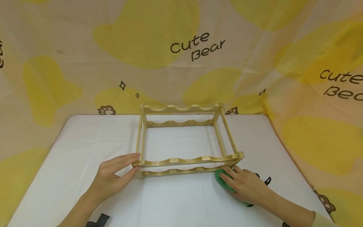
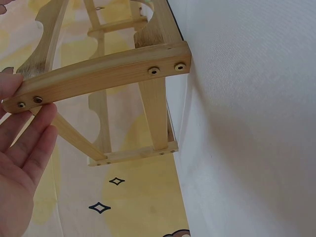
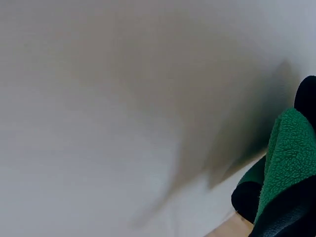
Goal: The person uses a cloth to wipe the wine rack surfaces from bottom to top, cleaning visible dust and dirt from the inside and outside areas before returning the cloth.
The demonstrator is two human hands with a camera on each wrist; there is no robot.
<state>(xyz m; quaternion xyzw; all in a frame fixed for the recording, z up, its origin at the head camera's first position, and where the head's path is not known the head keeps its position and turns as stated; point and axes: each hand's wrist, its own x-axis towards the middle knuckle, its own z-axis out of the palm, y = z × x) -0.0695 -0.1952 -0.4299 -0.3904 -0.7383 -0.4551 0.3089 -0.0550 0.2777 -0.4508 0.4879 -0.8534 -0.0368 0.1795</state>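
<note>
A light wooden rack [image 1: 184, 161] with scalloped rails stands on the white-covered table [image 1: 175, 201]. At its front left corner my left hand [image 1: 113, 173] grips the frame. The left wrist view shows the fingers and thumb pinching the end of the rack's side bar [image 2: 108, 71], where round metal bolt heads sit. My right hand [image 1: 249, 186] holds a folded green cloth [image 1: 219, 178] with black edging at the rack's lower front right corner. Fuzzy green cloth [image 3: 291, 153] fills the right edge of the right wrist view; the right fingers are hidden there.
Part of a black object [image 1: 100, 219] lies at the table's front edge, left of centre. Another dark item [image 1: 285, 224] peeks in at the bottom right. Behind and beside the table hangs a yellow patterned fabric backdrop [image 1: 147, 34].
</note>
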